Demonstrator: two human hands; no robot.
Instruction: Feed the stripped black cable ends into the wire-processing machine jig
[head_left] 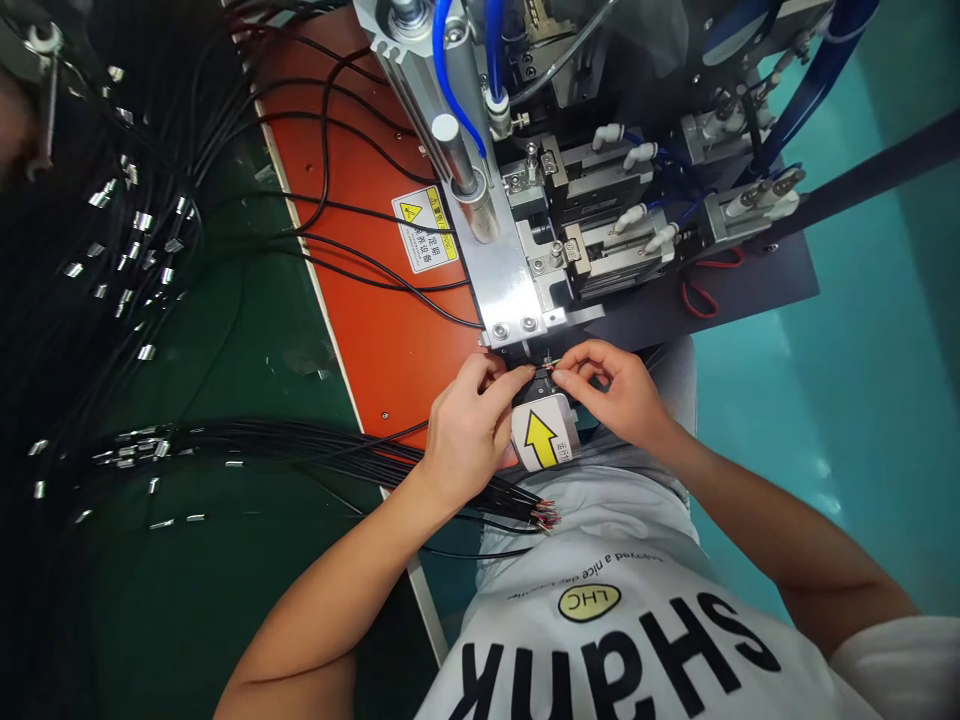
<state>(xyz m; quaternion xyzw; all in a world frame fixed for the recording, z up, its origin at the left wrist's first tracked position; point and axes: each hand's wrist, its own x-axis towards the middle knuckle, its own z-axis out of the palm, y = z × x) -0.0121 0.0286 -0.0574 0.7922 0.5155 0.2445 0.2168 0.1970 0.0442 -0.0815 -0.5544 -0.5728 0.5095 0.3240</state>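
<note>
Thin coloured wires (550, 366) span the gap between the two hands, off the right side of the orange base plate (409, 370), just before the steel frame (506, 285). The right hand (619, 395) pinches them between thumb and forefinger tips; the left hand (469, 425) curls in beside them — whether its fingers clamp anything is hidden. The wires should be light, soft and easily bent, so a gentle fingertip pinch suits them. The black cables (337, 445) crossing the green bench's (247, 580) right edge look springier — jackets likely bear firmer gripping.
</note>
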